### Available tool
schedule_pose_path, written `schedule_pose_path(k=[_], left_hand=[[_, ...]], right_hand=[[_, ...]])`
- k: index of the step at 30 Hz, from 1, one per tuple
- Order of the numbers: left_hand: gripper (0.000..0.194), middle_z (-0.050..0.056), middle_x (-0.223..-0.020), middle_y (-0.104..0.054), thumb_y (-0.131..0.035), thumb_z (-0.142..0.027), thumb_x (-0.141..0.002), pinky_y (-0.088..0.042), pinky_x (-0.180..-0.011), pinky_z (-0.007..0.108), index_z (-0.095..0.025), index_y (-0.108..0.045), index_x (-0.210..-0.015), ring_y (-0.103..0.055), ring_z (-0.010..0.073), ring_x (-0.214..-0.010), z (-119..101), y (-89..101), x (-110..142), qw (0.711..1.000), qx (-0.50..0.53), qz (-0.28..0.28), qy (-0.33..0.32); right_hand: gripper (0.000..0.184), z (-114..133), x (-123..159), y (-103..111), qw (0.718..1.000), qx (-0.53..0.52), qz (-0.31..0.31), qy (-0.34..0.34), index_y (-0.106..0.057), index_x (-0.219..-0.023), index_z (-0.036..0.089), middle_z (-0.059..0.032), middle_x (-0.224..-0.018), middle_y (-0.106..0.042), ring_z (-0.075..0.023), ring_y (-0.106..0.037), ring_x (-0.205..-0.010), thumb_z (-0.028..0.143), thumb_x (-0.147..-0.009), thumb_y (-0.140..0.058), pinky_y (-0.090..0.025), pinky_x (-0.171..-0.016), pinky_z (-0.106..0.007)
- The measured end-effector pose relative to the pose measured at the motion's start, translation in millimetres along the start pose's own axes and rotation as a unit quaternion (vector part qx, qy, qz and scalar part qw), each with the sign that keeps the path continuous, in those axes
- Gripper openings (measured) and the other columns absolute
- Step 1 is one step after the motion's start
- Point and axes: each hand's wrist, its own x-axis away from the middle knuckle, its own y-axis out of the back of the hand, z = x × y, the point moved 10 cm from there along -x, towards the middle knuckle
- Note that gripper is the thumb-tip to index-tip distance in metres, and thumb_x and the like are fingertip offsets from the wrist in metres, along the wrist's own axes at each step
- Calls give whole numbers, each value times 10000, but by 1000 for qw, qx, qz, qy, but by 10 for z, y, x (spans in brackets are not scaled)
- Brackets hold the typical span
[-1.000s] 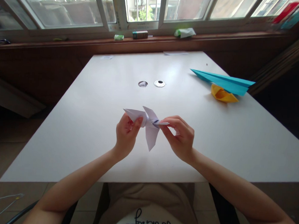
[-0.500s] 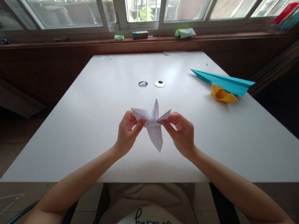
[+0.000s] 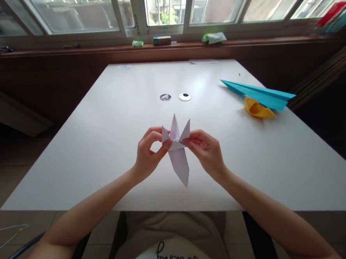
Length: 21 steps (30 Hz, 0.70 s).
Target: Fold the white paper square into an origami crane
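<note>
A white folded paper figure (image 3: 179, 161), which looks like an origami crane, is held above the table in front of me. Three pointed flaps stand up from its middle, and one broad flap hangs down toward me. My left hand (image 3: 150, 149) pinches its left side between thumb and fingers, beside the left flap. On the other side my right hand (image 3: 206, 150) pinches the base of the right flap. Some fingertips are hidden behind the paper.
On the white table (image 3: 86, 151), a blue paper plane (image 3: 260, 95) lies at the right behind a yellow paper boat (image 3: 258, 109). Two round table inserts (image 3: 184, 96) sit beyond my hands. A small box (image 3: 162, 40) and a tissue pack (image 3: 214, 38) rest on the windowsill.
The left and right flaps have swung from spread outward to more upright. The front flap hangs lower and reaches nearer to me. My hands have shifted only slightly, still pinching the paper.
</note>
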Motion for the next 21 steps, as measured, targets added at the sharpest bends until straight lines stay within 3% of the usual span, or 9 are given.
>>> schedule_pose_path(k=[3, 10, 14, 21], left_hand=[[113, 22, -796, -588, -622, -238, -779, -471, -621, 256, -186, -546, -713, -566, 131, -743, 87, -18, 7, 999, -7, 11, 31], [152, 1, -700, -619, -623, -330, -773, -393, -545, 228, -189, -605, -719, -533, 111, -648, 347, -73, -24, 992, -55, 49, 103], [164, 0, -712, -631, -632, -332, -763, -397, -537, 216, -183, -602, -704, -555, 109, -650, 478, -102, -23, 990, -28, 55, 126], [191, 3, -690, -613, -657, -349, -735, -446, -594, 244, -171, -594, -705, -561, 117, -641, 805, -204, 30, 978, 33, 101, 182]], right_hand=[[146, -13, -29, -21, 999, 25, 20, -15, -635, -802, 181, -13, -758, -660, -144, -627, -718, 313, -746, -661, -529, -703, -300], [256, -297, -93, -84, 992, 20, 85, -89, -661, -817, 167, -43, -773, -675, -166, -633, -713, 405, -723, -654, -521, -676, -315], [174, -385, -117, -76, 992, 39, 87, -85, -655, -786, 174, -26, -762, -671, -162, -632, -726, 341, -743, -634, -508, -699, -314], [110, -419, -156, -41, 976, 194, 80, -49, -648, -729, 188, 1, -705, -669, -143, -591, -673, 271, -761, -585, -454, -664, -293]])
